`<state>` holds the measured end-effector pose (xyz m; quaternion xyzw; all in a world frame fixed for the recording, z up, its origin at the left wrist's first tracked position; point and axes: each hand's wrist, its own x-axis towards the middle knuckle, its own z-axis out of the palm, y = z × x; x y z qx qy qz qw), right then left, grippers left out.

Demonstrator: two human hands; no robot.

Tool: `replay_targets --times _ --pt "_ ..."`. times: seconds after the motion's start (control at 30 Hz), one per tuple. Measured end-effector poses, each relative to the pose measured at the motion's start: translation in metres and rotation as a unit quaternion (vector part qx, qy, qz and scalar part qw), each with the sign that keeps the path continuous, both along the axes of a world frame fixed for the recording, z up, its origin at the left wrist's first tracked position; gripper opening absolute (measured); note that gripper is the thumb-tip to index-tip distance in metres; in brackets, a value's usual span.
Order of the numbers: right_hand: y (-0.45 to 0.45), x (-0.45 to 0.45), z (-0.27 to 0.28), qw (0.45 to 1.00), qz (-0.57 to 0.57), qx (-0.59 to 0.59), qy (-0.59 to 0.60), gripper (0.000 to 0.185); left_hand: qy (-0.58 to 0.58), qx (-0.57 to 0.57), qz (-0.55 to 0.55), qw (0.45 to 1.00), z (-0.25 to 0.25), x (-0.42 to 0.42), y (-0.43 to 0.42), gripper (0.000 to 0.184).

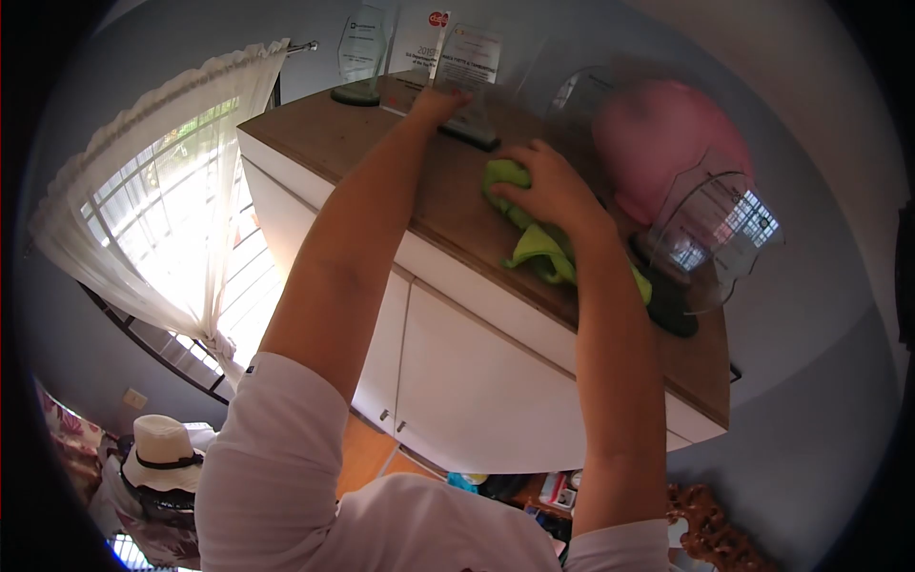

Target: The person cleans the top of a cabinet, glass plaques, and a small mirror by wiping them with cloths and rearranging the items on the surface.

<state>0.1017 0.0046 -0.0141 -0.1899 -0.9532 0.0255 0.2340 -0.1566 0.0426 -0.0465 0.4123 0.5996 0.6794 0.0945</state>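
Observation:
On the brown cabinet top (448, 195), my left hand (440, 105) reaches to a clear glass plaque (467, 71) with printed text, its fingers at the plaque's lower left side. Whether they grip it is hard to make out. My right hand (548, 181) is closed on a bright green cloth (507, 176), just in front of that plaque. Part of the cloth hangs loosely below the hand and shows again beyond my right forearm.
Another glass plaque (360, 52) stands at the left end, beside a white printed one (412, 43). A pink rounded object (667, 138) and a clear shaped trophy (710, 229) are at the right. A curtained window (172, 191) is left; a hat (162, 453) sits lower left.

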Motion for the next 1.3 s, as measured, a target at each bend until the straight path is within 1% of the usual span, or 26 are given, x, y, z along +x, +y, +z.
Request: replay_targets --times 0.1,0.2,0.3,0.4,0.5,0.6,0.7,0.8,0.9,1.0,1.1,1.2,1.3 --pt "0.003 0.0 0.0 1.0 0.005 0.005 0.006 0.047 0.028 -0.118 0.037 0.992 0.003 -0.007 -0.001 0.059" --pt "0.004 -0.001 -0.001 1.0 0.015 -0.003 0.027 0.051 -0.005 -0.056 -0.061 0.997 -0.007 -0.015 -0.001 0.065" --pt "0.012 -0.003 -0.005 0.998 0.044 0.002 0.048 0.053 -0.055 -0.071 -0.061 0.994 0.007 0.006 -0.031 0.048" --pt "0.008 -0.001 -0.003 0.998 0.043 0.006 0.051 0.051 -0.065 -0.05 -0.08 0.993 0.008 0.008 -0.037 0.044" --pt "-0.007 0.003 0.002 1.0 -0.018 -0.017 0.005 0.05 0.075 -0.104 -0.104 0.986 0.007 -0.004 -0.031 0.047" --pt "-0.007 0.003 0.0 1.0 -0.007 -0.021 0.009 0.048 -0.024 -0.058 -0.172 0.983 0.009 0.006 -0.036 0.039" --pt "0.0 0.004 0.001 0.994 0.03 -0.076 0.067 0.047 -0.01 0.001 -0.148 0.989 0.014 0.023 -0.047 0.036" --pt "0.011 0.0 -0.002 0.985 0.015 0.032 0.172 0.044 -0.038 0.086 -0.159 0.983 0.019 0.041 -0.073 0.034" --pt "0.005 0.0 0.004 0.974 -0.046 0.065 0.21 0.042 -0.11 0.172 -0.154 0.967 0.03 0.062 -0.103 0.032" --pt "0.0 -0.003 0.005 0.967 -0.07 0.073 0.232 0.039 -0.109 0.23 -0.14 0.957 0.044 0.078 -0.139 0.033" --pt "0.0 -0.004 0.003 0.961 -0.07 0.096 0.249 0.041 -0.107 0.248 -0.12 0.955 0.048 0.086 -0.166 0.033" --pt "0.004 -0.004 0.001 0.945 -0.049 0.109 0.305 0.049 -0.076 0.27 -0.074 0.957 0.035 0.077 -0.172 0.036" --pt "-0.006 0.0 0.005 0.965 -0.12 0.019 0.233 0.058 -0.081 0.252 -0.069 0.962 0.026 0.074 -0.183 0.036"
